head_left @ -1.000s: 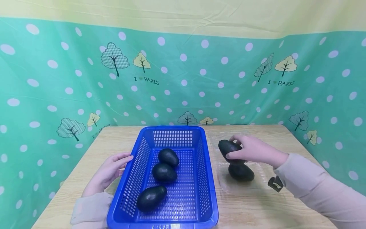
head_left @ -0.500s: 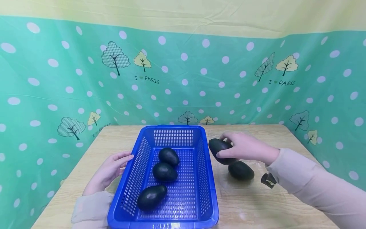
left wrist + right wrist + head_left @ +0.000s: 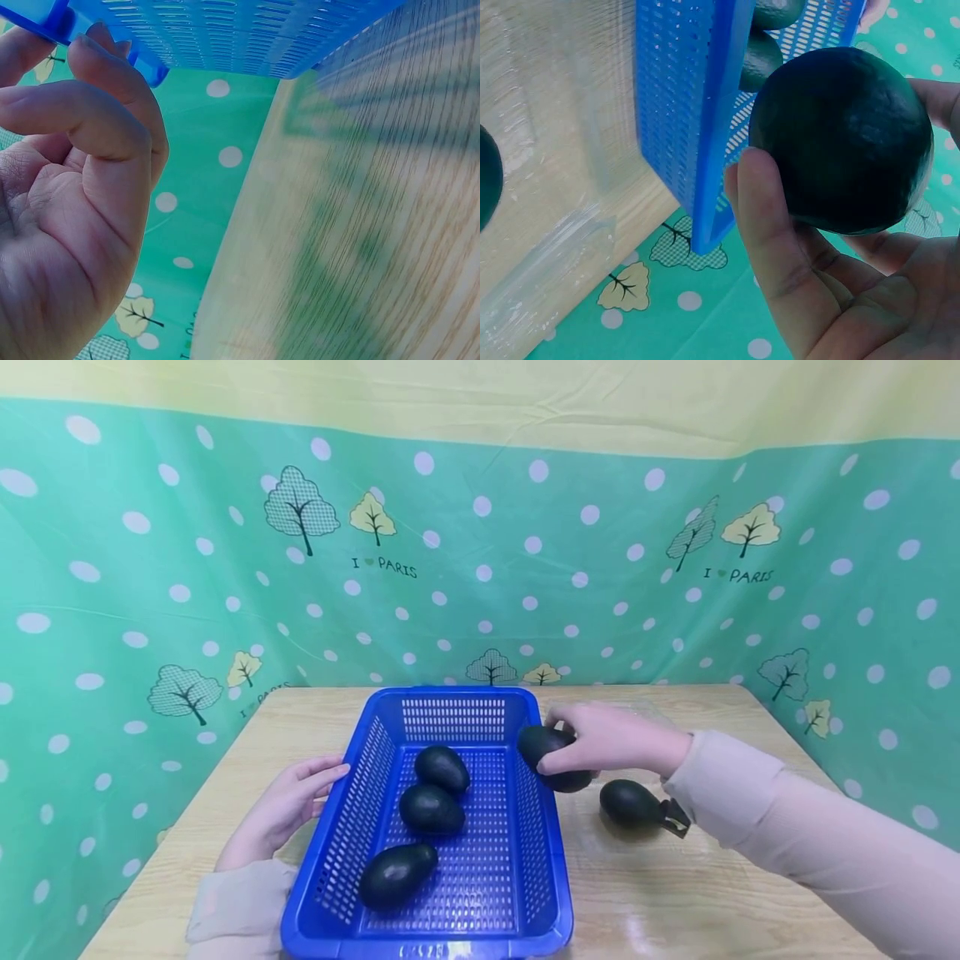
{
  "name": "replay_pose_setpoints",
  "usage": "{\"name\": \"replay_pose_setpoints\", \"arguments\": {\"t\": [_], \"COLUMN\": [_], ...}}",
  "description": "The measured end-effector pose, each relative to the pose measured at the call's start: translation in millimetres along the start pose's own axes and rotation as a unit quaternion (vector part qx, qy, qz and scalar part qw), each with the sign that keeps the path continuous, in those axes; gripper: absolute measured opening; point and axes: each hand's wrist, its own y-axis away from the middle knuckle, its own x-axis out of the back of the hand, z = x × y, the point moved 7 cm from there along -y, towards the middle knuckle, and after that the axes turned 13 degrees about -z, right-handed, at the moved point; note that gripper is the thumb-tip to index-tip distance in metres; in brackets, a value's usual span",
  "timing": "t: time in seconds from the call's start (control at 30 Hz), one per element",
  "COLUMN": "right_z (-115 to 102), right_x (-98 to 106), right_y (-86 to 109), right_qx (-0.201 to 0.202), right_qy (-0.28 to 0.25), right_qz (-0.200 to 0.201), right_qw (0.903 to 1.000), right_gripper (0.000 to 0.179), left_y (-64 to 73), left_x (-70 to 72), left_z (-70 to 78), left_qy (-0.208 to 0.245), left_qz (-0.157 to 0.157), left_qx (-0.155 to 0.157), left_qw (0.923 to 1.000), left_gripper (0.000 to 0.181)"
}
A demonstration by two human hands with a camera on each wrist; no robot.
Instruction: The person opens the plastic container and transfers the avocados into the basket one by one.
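Observation:
In the head view, my right hand (image 3: pixel 611 739) grips a dark green avocado (image 3: pixel 542 747) at the right rim of a blue plastic basket (image 3: pixel 553 860). Seen from the right wrist, thumb and fingers curve round this avocado (image 3: pixel 844 142), which overlaps the basket's rim. Inside the basket lie three more avocados: a far one (image 3: pixel 442 768), a middle one (image 3: pixel 431 810) and a near one (image 3: pixel 397 877). My left hand (image 3: pixel 281 810) holds the basket's left rim; bent fingers (image 3: pixel 120 82) reach up to the lip in the left wrist view.
Another avocado (image 3: pixel 628 803) sits right of the basket on a clear plastic tray (image 3: pixel 600 847). The wooden table (image 3: pixel 660 910) bears everything. A green dotted curtain (image 3: pixel 480 543) stands behind and along both sides. A small black clip (image 3: pixel 675 818) hangs by the right cuff.
My right hand has carried its avocado leftward from over the plastic tray to the basket's right rim. The left hand and the basket have stayed in place.

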Motion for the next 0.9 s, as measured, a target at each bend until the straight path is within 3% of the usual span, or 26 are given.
{"name": "replay_pose_setpoints", "arguments": {"t": [0.4, 0.7, 0.9], "right_z": [-11.4, -23.6, -34.8], "right_x": [-5.1, -7.6, -11.1], "right_y": [-18.9, -31.9, -40.5], "right_qx": [0.003, -0.011, -0.019], "right_qy": [-0.005, 0.040, 0.058], "right_qz": [-0.032, -0.045, -0.062], "right_qw": [0.9995, 0.9981, 0.9962], "right_gripper": [0.052, 0.054, 0.058], "left_y": [0.6, 0.3, -0.2], "left_x": [0.6, 1.2, 2.2], "left_z": [0.8, 0.5, 0.1], "left_qy": [0.004, -0.001, 0.002], "left_qz": [-0.003, 0.001, 0.004], "left_qx": [-0.008, -0.002, 0.001], "left_qw": [1.0000, 1.0000, 1.0000], "left_gripper": [0.037, 0.040, 0.031]}}
